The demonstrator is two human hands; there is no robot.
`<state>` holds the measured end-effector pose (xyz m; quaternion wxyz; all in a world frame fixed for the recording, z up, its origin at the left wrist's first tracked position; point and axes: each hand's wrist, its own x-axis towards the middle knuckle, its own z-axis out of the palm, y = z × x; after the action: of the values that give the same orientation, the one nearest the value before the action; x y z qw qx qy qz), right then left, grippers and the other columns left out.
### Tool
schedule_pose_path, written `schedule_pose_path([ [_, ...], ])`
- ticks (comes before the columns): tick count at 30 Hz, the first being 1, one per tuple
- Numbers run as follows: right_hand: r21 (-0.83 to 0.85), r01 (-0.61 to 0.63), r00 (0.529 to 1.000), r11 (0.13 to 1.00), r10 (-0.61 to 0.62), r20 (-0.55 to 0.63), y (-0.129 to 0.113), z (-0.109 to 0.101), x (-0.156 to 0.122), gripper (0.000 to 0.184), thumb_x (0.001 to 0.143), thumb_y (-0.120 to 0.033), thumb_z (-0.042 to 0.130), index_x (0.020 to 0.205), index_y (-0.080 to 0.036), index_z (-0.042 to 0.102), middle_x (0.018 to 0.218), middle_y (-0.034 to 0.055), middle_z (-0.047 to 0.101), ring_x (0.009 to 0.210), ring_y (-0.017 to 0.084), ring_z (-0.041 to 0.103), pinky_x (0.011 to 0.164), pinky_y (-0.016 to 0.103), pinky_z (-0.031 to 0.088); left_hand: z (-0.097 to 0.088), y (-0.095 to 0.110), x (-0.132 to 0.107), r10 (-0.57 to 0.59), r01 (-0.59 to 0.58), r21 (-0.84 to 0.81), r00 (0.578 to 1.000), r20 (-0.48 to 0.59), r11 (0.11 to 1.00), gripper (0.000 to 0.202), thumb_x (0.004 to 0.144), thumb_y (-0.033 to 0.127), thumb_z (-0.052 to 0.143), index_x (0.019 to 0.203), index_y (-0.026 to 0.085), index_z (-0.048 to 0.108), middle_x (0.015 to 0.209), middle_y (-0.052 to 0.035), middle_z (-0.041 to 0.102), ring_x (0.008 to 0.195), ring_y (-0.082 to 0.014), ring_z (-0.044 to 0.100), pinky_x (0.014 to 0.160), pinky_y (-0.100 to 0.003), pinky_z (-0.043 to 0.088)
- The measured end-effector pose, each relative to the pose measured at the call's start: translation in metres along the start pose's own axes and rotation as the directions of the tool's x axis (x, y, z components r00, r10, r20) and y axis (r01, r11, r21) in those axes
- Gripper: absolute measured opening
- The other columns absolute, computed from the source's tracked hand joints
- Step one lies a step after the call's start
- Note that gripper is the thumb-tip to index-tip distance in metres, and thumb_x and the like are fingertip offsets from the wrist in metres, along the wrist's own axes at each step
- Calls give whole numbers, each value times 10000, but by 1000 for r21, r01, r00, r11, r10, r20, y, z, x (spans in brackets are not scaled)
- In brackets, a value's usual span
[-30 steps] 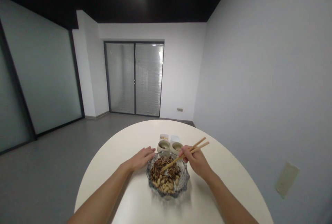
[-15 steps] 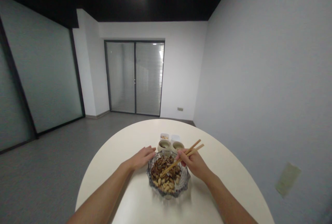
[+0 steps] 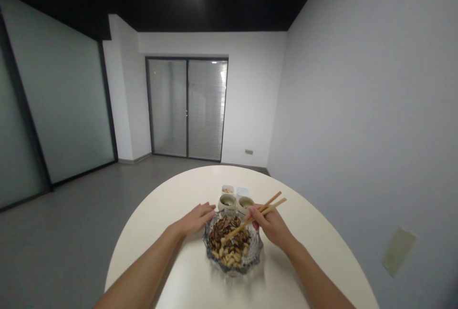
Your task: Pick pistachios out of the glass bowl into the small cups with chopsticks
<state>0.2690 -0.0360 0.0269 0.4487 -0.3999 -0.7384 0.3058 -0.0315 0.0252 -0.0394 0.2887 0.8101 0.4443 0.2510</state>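
Note:
A glass bowl (image 3: 256, 252) with a scalloped rim holds dark brown striped seeds (image 3: 223, 229) at the back and tan, peanut-like pieces (image 3: 232, 255) at the front. My right hand (image 3: 270, 224) grips a pair of wooden chopsticks (image 3: 246, 223) over the bowl's right side. Their tips reach down among the seeds and nuts, close together; a pale piece seems to be at the tips, though it is too small to be sure. My left hand (image 3: 196, 219) lies with fingers stretched out, its fingertips at the bowl's left back rim.
Right behind the bowl stand two small round pots (image 3: 226, 202), the right one (image 3: 245, 202) partly covered by my right hand. Farther back are a small white dish (image 3: 228, 189) with pale bits and a whitish dish (image 3: 243, 191). All rest on a round cream table (image 3: 171, 275).
The chopsticks' rear ends have shifted slightly right, and the tips have drawn closer together at the nuts. My left hand stays in place at the rim.

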Motion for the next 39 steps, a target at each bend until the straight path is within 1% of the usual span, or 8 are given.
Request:
schedule_pose_path([
  [6, 50, 16, 994, 999, -11, -105, -1, -8, 4, 655, 926, -773, 571, 745, -182, 786, 495, 14, 596, 476, 160, 548, 491, 267, 450, 0, 1, 0, -8, 8, 10, 1000, 15, 1000, 713, 1019, 749, 395, 1427, 241, 684, 1634, -93, 522, 1587, -364, 339, 1339, -553, 127],
  [9, 61, 35, 980, 998, -22, -199, 2, -13, 9, 699, 904, -822, 560, 740, -182, 789, 488, 16, 588, 472, 164, 539, 489, 280, 453, 0, 1, 0, -6, 6, 7, 1000, 11, 1000, 696, 1021, 747, 393, 1401, 253, 704, 1632, -86, 526, 1586, -366, 340, 1338, -558, 129],
  [14, 54, 96, 917, 994, -67, -392, 2, -19, 27, 713, 905, -840, 550, 741, -183, 769, 503, 20, 588, 498, 176, 547, 511, 298, 461, 0, 1, 0, -4, 4, 2, 1000, 4, 1000, 691, 1011, 756, 413, 1415, 269, 691, 1625, -81, 535, 1580, -362, 355, 1335, -549, 148],
  [16, 33, 117, 892, 993, -90, -443, 3, -18, 36, 704, 918, -830, 545, 761, -182, 770, 529, 22, 600, 524, 182, 561, 541, 306, 474, -1, 2, 0, -3, 3, 11, 1000, 14, 1000, 706, 1011, 763, 397, 1422, 267, 685, 1628, -84, 531, 1582, -372, 348, 1334, -562, 145],
  [19, 0, 99, 866, 995, -87, -492, 7, -14, 48, 708, 933, -826, 524, 793, -180, 777, 557, 23, 616, 554, 192, 584, 583, 317, 488, -1, 3, 0, 3, -4, 18, 1000, 28, 1000, 716, 1021, 757, 371, 1407, 251, 700, 1640, -96, 513, 1589, -387, 327, 1331, -589, 126],
  [27, -83, 22, 885, 996, -58, -461, 33, 1, 73, 746, 952, -845, 445, 804, -196, 780, 604, 34, 656, 628, 221, 648, 679, 331, 518, -1, 3, 1, 3, -3, 13, 1000, 27, 1000, 727, 1020, 759, 375, 1400, 235, 708, 1645, -105, 504, 1591, -379, 327, 1334, -578, 127],
  [31, -93, 3, 901, 996, -43, -431, 41, 7, 82, 760, 943, -860, 425, 826, -200, 783, 615, 39, 667, 636, 231, 654, 679, 330, 517, -1, 1, 1, 9, -9, 19, 1000, 29, 1000, 714, 1030, 743, 374, 1401, 232, 707, 1644, -104, 504, 1588, -380, 331, 1330, -591, 135],
  [39, -109, -22, 919, 994, -22, -393, 51, 14, 91, 737, 948, -833, 446, 829, -197, 797, 622, 37, 690, 637, 229, 664, 682, 322, 503, -3, 3, 0, 23, -24, 16, 999, 39, 1000, 690, 1035, 742, 362, 1363, 259, 730, 1633, -78, 527, 1585, -366, 337, 1330, -560, 155],
])
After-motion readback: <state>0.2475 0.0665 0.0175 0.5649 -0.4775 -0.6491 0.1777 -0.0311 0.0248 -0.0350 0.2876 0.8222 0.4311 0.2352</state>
